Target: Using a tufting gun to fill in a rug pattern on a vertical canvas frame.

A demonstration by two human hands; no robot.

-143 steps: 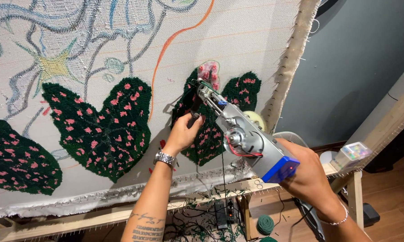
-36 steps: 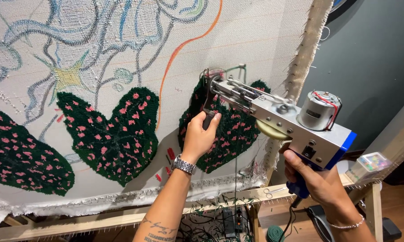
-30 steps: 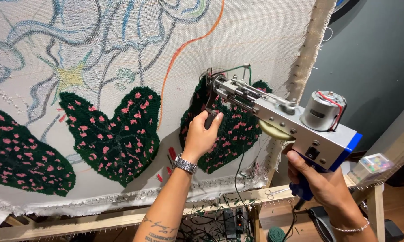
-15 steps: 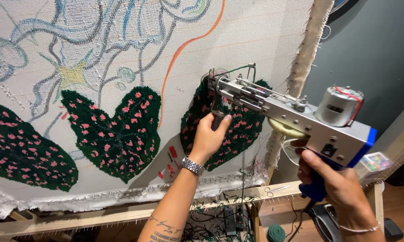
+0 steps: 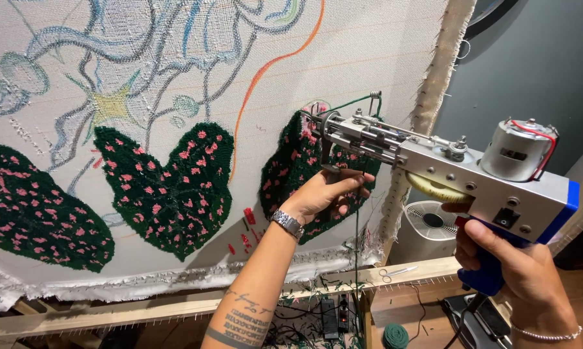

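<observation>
A silver tufting gun [image 5: 434,165] with a blue grip and a round motor points its needle at the stretched backing cloth [image 5: 343,58]. My right hand [image 5: 521,274] is wrapped around the blue grip at the lower right. My left hand [image 5: 327,194] grips the small front handle under the gun's nose, a metal watch on its wrist. The needle tip meets the top of a dark green leaf patch [image 5: 304,174] with pink spots. Green yarn runs up through a wire guide [image 5: 373,97] above the nose.
Two more green, pink-spotted leaf patches [image 5: 169,187] [image 5: 33,220] fill the cloth's left. A wooden frame rail [image 5: 175,310] runs below, with small scissors [image 5: 395,273] on it. A white fan [image 5: 427,226] stands behind the frame. A green yarn ball [image 5: 395,336] and cables lie on the floor.
The gun has risen and swung flatter, from low on the right leaf patch to its top edge. My left hand stayed on the front handle, my right on the grip.
</observation>
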